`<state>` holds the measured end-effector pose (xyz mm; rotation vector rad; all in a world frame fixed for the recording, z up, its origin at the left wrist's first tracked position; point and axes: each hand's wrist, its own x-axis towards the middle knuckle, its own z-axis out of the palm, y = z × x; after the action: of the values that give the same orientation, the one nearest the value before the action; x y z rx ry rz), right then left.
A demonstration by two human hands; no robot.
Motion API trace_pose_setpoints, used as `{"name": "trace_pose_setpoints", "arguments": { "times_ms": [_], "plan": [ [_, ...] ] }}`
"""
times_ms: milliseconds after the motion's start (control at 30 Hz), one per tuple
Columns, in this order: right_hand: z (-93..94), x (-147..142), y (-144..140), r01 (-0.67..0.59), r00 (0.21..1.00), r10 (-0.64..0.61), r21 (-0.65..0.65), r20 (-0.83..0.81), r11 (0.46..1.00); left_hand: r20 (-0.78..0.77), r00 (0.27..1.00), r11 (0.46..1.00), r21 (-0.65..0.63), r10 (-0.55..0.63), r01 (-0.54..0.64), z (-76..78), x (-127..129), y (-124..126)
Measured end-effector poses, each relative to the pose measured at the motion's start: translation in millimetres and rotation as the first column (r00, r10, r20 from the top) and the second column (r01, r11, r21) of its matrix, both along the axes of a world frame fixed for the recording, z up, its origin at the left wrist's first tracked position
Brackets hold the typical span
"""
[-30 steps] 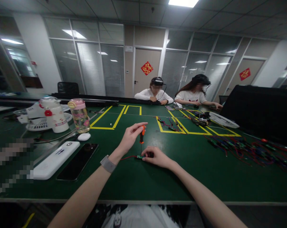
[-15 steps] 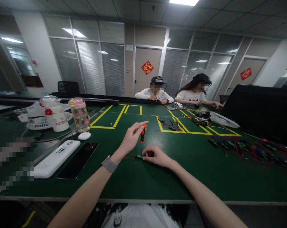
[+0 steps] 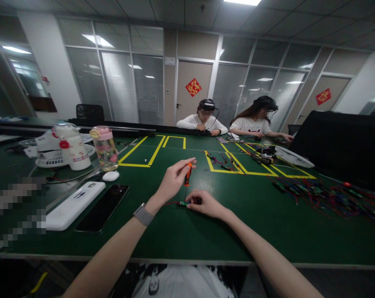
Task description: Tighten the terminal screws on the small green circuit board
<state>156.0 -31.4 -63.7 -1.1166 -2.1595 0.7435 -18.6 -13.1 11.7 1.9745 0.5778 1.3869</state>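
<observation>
My left hand (image 3: pixel 171 182) pinches the light orange screwdriver (image 3: pixel 187 176) upright; right hand (image 3: pixel 206 203) fingertips pin the small, probably fragile board (image 3: pixel 183 203) by its edge.

Left hand (image 3: pixel 174 181) holds screwdriver (image 3: pixel 187 175) upright over small board (image 3: pixel 183 203) on table (image 3: pixel 187 236); right hand (image 3: pixel 206 203) just right of board, touching it. Phone (image 3: pixel 103 207) and power bank (image 3: pixel 73 205) lie left; bottle (image 3: pixel 105 148) and mug (image 3: pixel 72 147) behind them. Wire pile (image 3: pixel 324 195) right; two people at far edge.
</observation>
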Motion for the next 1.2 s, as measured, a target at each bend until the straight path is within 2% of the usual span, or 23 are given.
{"name": "trace_pose_setpoints", "arguments": {
  "times_ms": [67,100,233,300,367,467,533,600,700,767,833,900,1000,1067,1200],
  "plan": [
    [0.1,0,0,0.000,1.000,0.000,0.001,0.005,1.000,0.031,0.997,0.995,-0.079,-0.065,0.067,0.8,0,1],
    [0.0,0,0,0.000,1.000,0.000,0.002,0.006,1.000,0.033,0.998,0.995,-0.084,-0.051,0.053,1.0,0,1],
    [-1.5,0,1,0.000,1.000,0.000,-0.002,0.007,1.000,0.005,0.986,0.984,0.059,0.168,-0.168,0.5,-1,0],
    [-2.4,0,2,-0.002,1.000,0.002,-0.003,0.003,1.000,-0.028,0.976,0.967,0.149,0.214,-0.207,0.5,-1,-2],
    [-3.0,0,2,-0.003,1.000,0.003,0.005,0.000,1.000,-0.057,0.985,0.975,0.162,0.161,-0.150,1.3,0,-5],
    [-3.6,0,2,-0.005,1.000,0.005,0.014,0.005,1.000,-0.049,0.999,1.000,0.010,-0.008,0.008,3.3,2,-6],
    [-3.9,0,2,-0.002,1.000,0.002,0.013,0.010,1.000,-0.040,0.999,0.999,-0.039,-0.013,0.011,3.8,2,-6],
    [-3.7,1,1,-0.001,1.000,0.001,0.007,0.009,1.000,-0.045,0.993,0.993,0.037,0.111,-0.110,2.7,2,-5],
    [0.2,1,0,0.002,0.999,-0.002,0.002,-0.038,1.000,-0.038,0.942,0.922,0.221,0.334,-0.318,-0.8,1,-3],
    [6.5,1,0,0.041,0.988,-0.038,0.019,-0.149,0.999,-0.064,0.918,0.886,0.296,0.391,-0.357,-2.8,1,-4],
    [15.3,-1,1,0.097,0.942,-0.085,0.020,-0.324,0.995,-0.109,0.922,0.888,0.330,0.372,-0.320,-3.6,1,-5],
    [24.9,-5,2,0.091,0.889,-0.086,-0.011,-0.449,0.996,-0.144,0.941,0.911,0.331,0.306,-0.245,-3.4,3,-6],
    [35.4,-14,7,0.028,0.871,-0.040,-0.032,-0.490,0.999,-0.153,0.964,0.941,0.295,0.215,-0.163,-2.1,7,-8],
    [38.4,-21,12,0.052,0.863,-0.055,-0.020,-0.502,0.998,-0.138,0.966,0.946,0.270,0.220,-0.177,-1.4,8,-8],
    [37.9,-30,21,0.075,0.877,-0.073,-0.014,-0.474,0.997,-0.090,0.947,0.924,0.262,0.310,-0.278,-1.1,6,-8]
  ]
}}
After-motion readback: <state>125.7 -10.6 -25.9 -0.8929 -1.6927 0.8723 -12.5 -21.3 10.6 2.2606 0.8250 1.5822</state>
